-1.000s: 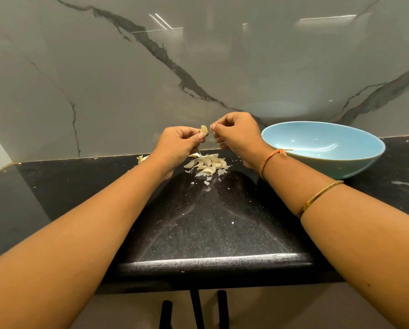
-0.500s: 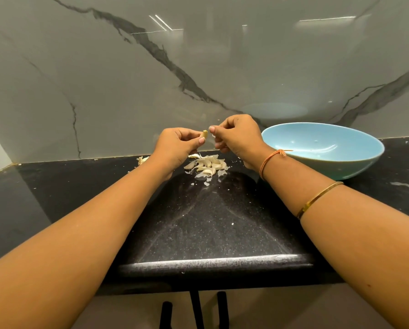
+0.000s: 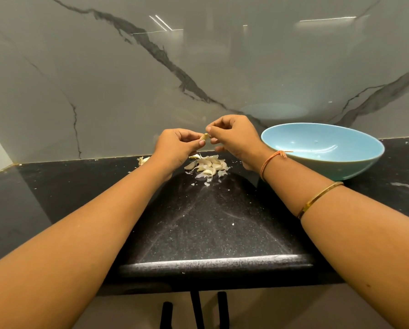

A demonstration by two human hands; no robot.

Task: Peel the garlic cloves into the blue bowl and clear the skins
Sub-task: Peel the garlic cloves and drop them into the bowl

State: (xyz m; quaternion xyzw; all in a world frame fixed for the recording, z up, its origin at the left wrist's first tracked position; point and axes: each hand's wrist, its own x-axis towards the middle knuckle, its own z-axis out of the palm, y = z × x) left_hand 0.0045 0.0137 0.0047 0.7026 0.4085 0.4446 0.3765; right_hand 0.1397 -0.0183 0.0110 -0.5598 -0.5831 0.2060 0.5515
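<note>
A single garlic clove (image 3: pixel 204 137) is held in the air between two hands above a black speckled countertop (image 3: pixel 210 224), pinched at its lower end by the thumb and fingers of the left hand (image 3: pixel 176 148), while the curled fingertips of the right hand (image 3: pixel 234 136) pinch its upper end. Directly below the hands, near the back of the counter, lies a small pile of garlic cloves and papery skins (image 3: pixel 208 166), with a few torn flakes scattered just in front of it. Another pale scrap of garlic (image 3: pixel 143 160) rests by itself to the left of the pile, close to the wall. The blue bowl (image 3: pixel 341 170) sits on the counter to the right of the pile, just beyond the right wrist, which wears an orange thread (image 3: pixel 267 162); a gold bangle (image 3: pixel 319 198) circles the forearm farther back. A glossy grey marble backsplash (image 3: pixel 198 67) with dark veins rises behind the counter.
</note>
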